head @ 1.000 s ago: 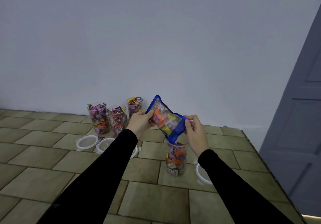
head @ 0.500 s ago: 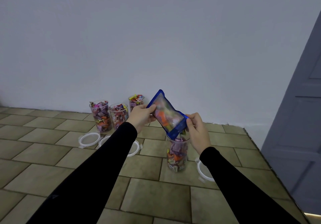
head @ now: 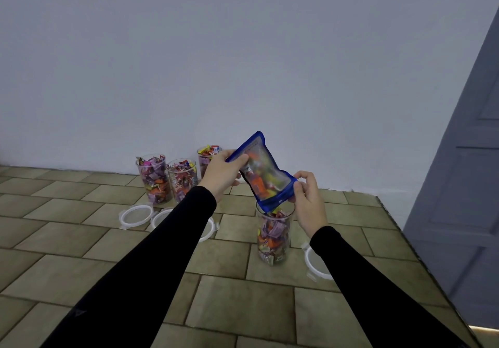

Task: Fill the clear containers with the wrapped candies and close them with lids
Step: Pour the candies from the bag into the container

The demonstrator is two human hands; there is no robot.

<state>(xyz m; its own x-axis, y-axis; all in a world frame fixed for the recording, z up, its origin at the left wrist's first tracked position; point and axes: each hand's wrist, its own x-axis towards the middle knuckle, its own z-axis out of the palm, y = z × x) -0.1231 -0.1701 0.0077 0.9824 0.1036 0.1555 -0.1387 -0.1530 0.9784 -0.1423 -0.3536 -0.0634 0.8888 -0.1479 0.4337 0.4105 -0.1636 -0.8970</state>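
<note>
A blue-edged clear bag of wrapped candies (head: 263, 173) is tilted steeply, its open mouth pointing down into a clear container (head: 273, 235) that stands on the tiled floor, partly full of candies. My left hand (head: 223, 173) grips the bag's upper end. My right hand (head: 306, 199) pinches the bag's lower corner beside the container's rim. Three more clear containers (head: 154, 178) (head: 181, 178) (head: 206, 158) stand near the wall, heaped with candies and without lids.
White ring lids lie flat on the floor: one (head: 135, 215) and another (head: 161, 218) in front of the left containers, a third (head: 207, 230) partly under my left arm, a fourth (head: 314, 264) right of the near container. A grey door (head: 464, 185) stands at right.
The bag has tipped from nearly level to steep, mouth lowered to the near container's rim. My left hand rose with its upper end; the view shifted slightly.
</note>
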